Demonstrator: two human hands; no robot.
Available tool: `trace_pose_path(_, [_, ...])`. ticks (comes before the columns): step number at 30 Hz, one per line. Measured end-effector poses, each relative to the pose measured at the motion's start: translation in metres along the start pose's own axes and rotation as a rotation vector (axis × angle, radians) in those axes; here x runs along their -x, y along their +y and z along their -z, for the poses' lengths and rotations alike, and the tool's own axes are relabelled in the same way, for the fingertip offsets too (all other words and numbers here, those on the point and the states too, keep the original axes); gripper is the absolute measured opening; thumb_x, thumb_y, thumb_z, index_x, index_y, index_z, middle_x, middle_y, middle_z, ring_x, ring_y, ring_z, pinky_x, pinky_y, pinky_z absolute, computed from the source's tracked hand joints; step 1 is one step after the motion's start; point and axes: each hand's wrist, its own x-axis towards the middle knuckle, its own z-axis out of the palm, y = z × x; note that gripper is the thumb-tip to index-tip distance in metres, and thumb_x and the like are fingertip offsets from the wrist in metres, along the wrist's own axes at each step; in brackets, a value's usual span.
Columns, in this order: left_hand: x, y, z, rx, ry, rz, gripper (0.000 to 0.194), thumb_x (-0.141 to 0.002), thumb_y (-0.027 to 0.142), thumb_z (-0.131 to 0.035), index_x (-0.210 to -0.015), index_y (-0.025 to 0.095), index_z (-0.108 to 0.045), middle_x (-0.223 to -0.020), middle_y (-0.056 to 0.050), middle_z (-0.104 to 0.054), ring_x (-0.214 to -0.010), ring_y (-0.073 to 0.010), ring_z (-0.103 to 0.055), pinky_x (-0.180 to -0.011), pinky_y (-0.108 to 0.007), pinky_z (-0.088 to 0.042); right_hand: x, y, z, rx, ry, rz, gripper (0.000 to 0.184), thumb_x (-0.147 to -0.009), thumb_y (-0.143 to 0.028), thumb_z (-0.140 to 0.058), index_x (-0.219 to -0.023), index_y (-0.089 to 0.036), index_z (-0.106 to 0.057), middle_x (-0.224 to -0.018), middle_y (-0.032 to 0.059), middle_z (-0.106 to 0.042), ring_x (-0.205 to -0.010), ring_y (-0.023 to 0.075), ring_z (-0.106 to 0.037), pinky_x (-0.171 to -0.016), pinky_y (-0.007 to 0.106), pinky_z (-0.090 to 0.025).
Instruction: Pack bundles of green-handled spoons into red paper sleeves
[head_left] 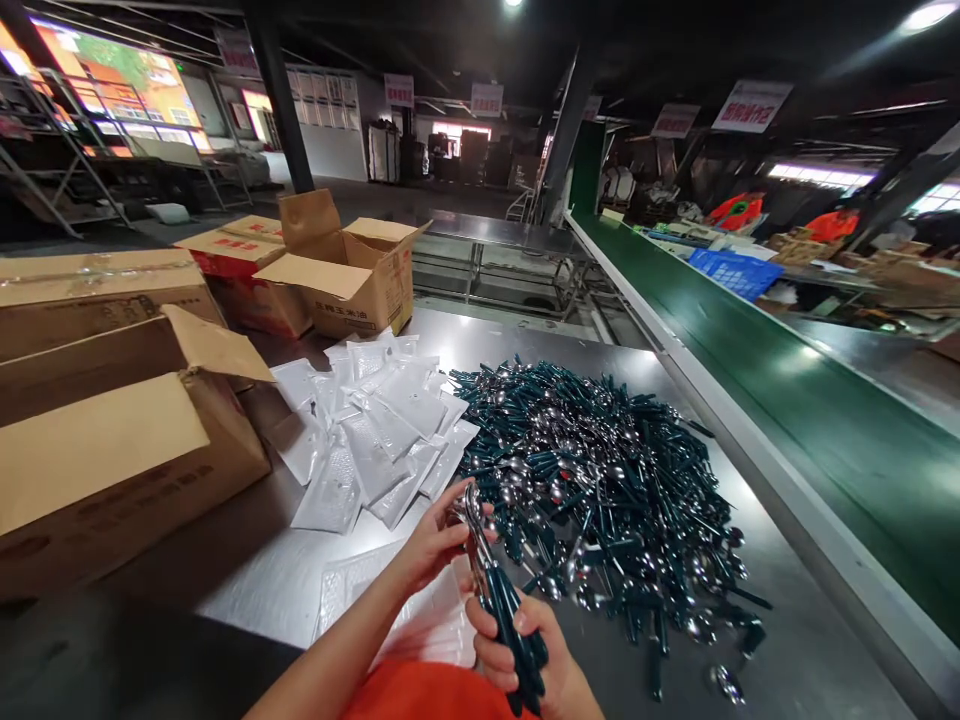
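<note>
A bundle of spoons (pixel 496 590) with dark green handles and shiny metal bowls is held in front of me, bowls pointing up and away. My right hand (pixel 517 645) wraps round the handles. The fingers of my left hand (pixel 436 545) close about the metal bowl end. Under my hands lies a white bubble mailer (pixel 352 590), partly covered by my left arm. Just beyond it, to the left, is a heap of similar white mailers (pixel 382 430). To the right spreads a large pile of loose green-handled spoons (pixel 600 480) on the metal table (pixel 262 580).
Open cardboard boxes (pixel 97 440) stand along the left, with another open box (pixel 360 280) behind the mailers. A green conveyor belt (pixel 787 370) runs along the right side. Beyond it are a blue crate (pixel 735 272) and people in orange (pixel 739 212).
</note>
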Motion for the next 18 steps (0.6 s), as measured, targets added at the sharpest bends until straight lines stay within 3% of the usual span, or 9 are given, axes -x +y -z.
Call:
trace_pose_path(3, [-0.002, -0.001, 0.0, -0.159, 0.112, -0.015, 0.046, -0.061, 0.044, -0.084, -0.094, 0.017, -0.067, -0.075, -0.005, -0.071, -0.06, -0.0163, -0.063, -0.058, -0.027, -0.046, 0.003, 0.001, -0.001, 0.028, 0.034, 0.019, 0.035, -0.058, -0.022, -0.062, -0.092, -0.015, -0.06, -0.074, 0.0001, -0.056, -0.048, 0.0064, -0.046, -0.041, 0.018, -0.035])
trace_pose_path(5, [-0.004, -0.003, 0.0, -0.24, 0.188, -0.041, 0.04, -0.059, 0.043, -0.084, -0.081, 0.014, -0.068, -0.064, -0.002, -0.067, -0.054, -0.0132, -0.057, -0.053, -0.024, -0.042, 0.005, 0.001, -0.001, 0.088, 0.078, 0.023, 0.036, -0.058, -0.021, -0.061, -0.093, -0.016, -0.06, -0.078, 0.0024, -0.059, -0.051, 0.0094, -0.052, -0.044, 0.02, -0.04])
trace_pose_path(10, [-0.005, -0.009, -0.004, -0.287, 0.336, -0.082, 0.024, -0.058, 0.028, -0.079, -0.076, 0.016, -0.067, -0.046, 0.008, -0.049, -0.039, -0.0073, -0.036, -0.039, -0.021, -0.023, 0.006, 0.002, -0.009, 0.223, 0.2, 0.078, 0.039, -0.059, -0.018, -0.057, -0.097, -0.016, -0.063, -0.085, 0.0061, -0.065, -0.063, 0.019, -0.065, -0.055, 0.029, -0.052])
trace_pose_path(12, [-0.006, -0.012, -0.007, -0.265, 0.388, -0.115, 0.015, -0.061, 0.024, -0.072, -0.073, 0.018, -0.066, -0.047, 0.008, -0.048, -0.042, -0.0076, -0.037, -0.041, -0.021, -0.025, 0.003, 0.003, -0.012, 0.232, 0.21, 0.07, 0.041, -0.057, -0.016, -0.058, -0.098, -0.018, -0.062, -0.085, 0.0056, -0.066, -0.065, 0.0208, -0.066, -0.055, 0.03, -0.053])
trace_pose_path(15, [-0.009, -0.013, -0.015, -0.212, 0.407, -0.167, 0.009, -0.064, 0.024, -0.065, -0.071, 0.018, -0.065, -0.061, 0.004, -0.057, -0.056, -0.0108, -0.05, -0.05, -0.021, -0.036, -0.003, 0.005, -0.012, 0.225, 0.229, 0.052, 0.045, -0.053, -0.011, -0.056, -0.097, -0.02, -0.061, -0.079, 0.0021, -0.066, -0.058, 0.0188, -0.065, -0.051, 0.029, -0.052])
trace_pose_path(18, [-0.013, -0.013, -0.022, -0.035, 0.359, -0.101, 0.025, -0.067, 0.032, -0.064, -0.087, 0.018, -0.067, -0.077, -0.003, -0.067, -0.066, -0.0169, -0.061, -0.05, -0.023, -0.039, -0.006, 0.006, -0.007, 0.219, 0.261, 0.064, 0.041, -0.053, -0.012, -0.056, -0.093, -0.019, -0.06, -0.077, 0.0014, -0.066, -0.052, 0.0158, -0.062, -0.047, 0.026, -0.049])
